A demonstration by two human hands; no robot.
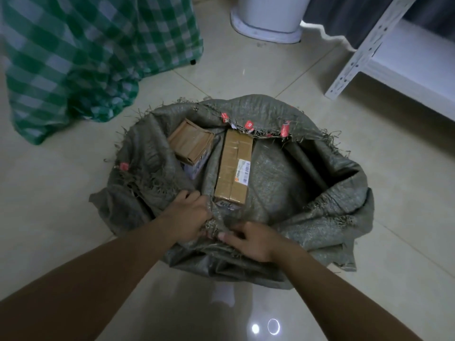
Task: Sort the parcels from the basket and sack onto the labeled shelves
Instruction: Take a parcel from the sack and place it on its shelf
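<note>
At the sack's (283, 183) near rim, both hands (189, 215) (248, 239) grip frayed fabric.

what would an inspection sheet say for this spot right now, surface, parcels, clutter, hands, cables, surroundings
surface: glossy tiled floor, with lamp glare near the bottom edge.
job's things: grey woven sack lying open on the floor; inside it a long brown box with a barcode label and a smaller brown box to its left.
clutter: green checked bag on the floor at upper left.
hands: left hand grips the sack's near rim; right hand pinches the same rim beside it.
cables: nothing seen.
surroundings: white metal shelf at upper right, its low board bare where visible; white round bin at top.
</note>
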